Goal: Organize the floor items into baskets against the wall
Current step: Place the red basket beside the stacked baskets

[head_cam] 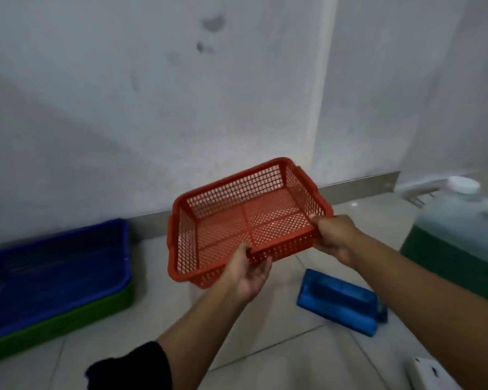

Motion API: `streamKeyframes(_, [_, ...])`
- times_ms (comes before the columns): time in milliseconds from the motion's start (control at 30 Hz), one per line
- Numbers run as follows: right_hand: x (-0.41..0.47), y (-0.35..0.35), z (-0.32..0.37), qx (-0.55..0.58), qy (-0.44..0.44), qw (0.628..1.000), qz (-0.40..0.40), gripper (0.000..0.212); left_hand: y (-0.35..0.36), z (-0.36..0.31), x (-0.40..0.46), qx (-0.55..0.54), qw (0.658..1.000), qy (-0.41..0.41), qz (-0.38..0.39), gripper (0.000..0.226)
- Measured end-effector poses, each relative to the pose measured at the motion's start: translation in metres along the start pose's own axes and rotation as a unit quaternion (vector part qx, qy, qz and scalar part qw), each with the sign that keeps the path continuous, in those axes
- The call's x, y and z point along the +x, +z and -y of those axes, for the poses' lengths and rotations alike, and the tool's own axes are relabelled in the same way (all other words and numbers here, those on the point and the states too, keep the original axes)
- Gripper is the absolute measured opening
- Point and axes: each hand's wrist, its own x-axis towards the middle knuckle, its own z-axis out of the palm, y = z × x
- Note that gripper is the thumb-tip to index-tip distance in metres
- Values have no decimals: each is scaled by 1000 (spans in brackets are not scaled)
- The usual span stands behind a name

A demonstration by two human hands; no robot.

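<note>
Two hands hold the red basket (248,220) in the air, near the wall (152,108) and above the floor (279,347): the left hand (247,273) pinches the near rim with thumb on top and fingers curled beneath, and the right hand (335,237) clamps the near right corner, fingers closed around the rim. The basket is empty and tilted, its far edge raised toward the wall. Both grips sit on the same near edge, so the far side hangs unsupported; I judge that a quick swing could twist the thin lattice out of the fingertips. Directly below and to the right lies a blue container (340,301), and lowering the basket without looking could knock it. At far left a blue basket (57,271) is nested in a green basket (68,325), leaving only a modest gap along the wall, so a crooked placement could butt against them. On the right a large green jug (457,240) crowds the other side.
</note>
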Motion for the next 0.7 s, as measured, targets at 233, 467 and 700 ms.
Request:
streamKeyframes(233, [8,55,-41,-59,42,991,115,35,-38,-2,43,-104,994,19,-41,46])
streamKeyframes(467, [22,51,-70,-84,56,986,129,50,-53,-7,58,-25,999,35,-18,59])
streamKeyframes(700, [22,28,-69,-94,46,988,117,55,-24,3,40,152,986,-33,66,86])
